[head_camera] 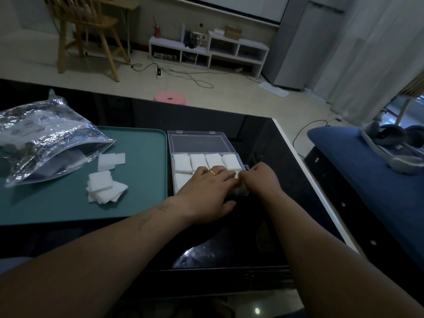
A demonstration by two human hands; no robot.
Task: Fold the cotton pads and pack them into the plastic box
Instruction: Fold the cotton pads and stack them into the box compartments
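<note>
Left hand (206,191) is pressing flat-fingered into the box (198,143), just beside the tray (142,180); right hand (261,180) is curling at its right rim, grip unclear. Four pads (198,161) are showing behind.

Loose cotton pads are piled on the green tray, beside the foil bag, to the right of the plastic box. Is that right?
No. The head view shows the loose cotton pads on the green tray beside the foil bag, but to the left of the plastic box, not the right.

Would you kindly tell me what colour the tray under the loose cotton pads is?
The tray is teal green, clearest in the head view.
</note>
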